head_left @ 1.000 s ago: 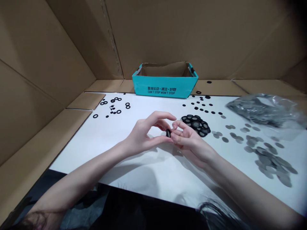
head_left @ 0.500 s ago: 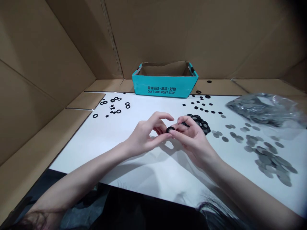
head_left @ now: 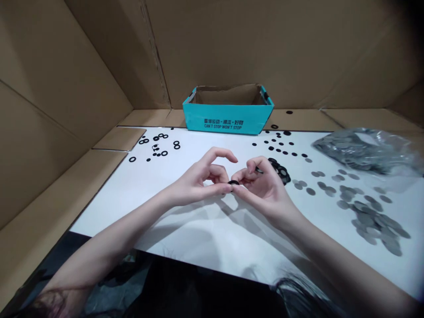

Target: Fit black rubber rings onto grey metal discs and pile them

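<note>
Apparently working one black ring [head_left: 233,182]
Left hand [head_left: 195,182] and right hand [head_left: 272,194], thumbs nearly closed, pinch it between them; even pressure seems needed next.

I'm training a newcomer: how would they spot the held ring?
Find the teal box at the back. Nearer the viewer, the left hand and right hand meet at a black ring. Unlike the loose rings at left, it alone is held.
</note>
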`<state>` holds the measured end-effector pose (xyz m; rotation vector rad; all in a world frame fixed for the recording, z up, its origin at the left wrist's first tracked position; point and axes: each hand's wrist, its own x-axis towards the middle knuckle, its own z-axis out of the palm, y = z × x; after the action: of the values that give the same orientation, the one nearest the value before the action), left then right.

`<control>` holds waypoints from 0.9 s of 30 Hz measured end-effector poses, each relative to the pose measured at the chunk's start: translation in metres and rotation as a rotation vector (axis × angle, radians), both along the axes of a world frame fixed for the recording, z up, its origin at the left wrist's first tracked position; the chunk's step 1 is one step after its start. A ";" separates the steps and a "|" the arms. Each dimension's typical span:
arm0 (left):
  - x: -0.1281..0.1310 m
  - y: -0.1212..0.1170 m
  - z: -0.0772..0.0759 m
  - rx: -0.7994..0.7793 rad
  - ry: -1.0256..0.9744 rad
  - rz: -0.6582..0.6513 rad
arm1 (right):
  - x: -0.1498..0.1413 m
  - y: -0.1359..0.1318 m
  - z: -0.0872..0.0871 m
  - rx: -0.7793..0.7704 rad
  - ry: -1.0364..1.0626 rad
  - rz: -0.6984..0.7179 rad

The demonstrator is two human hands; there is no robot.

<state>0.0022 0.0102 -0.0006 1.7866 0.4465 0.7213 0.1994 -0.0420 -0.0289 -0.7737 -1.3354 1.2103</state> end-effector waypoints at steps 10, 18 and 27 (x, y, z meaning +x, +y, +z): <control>-0.010 0.019 -0.010 0.217 0.178 0.138 | 0.021 0.014 0.001 0.022 -0.329 -0.172; -0.077 0.084 -0.008 0.476 0.933 0.800 | 0.093 0.040 0.014 -0.094 -0.931 -0.521; -0.103 0.096 -0.013 0.416 1.201 0.829 | 0.100 0.041 0.022 -0.124 -1.105 -0.582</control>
<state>-0.1010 0.1066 -0.0136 2.2880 2.0301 0.1610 0.2999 -0.0008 -0.0073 -1.9232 -1.6811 0.3404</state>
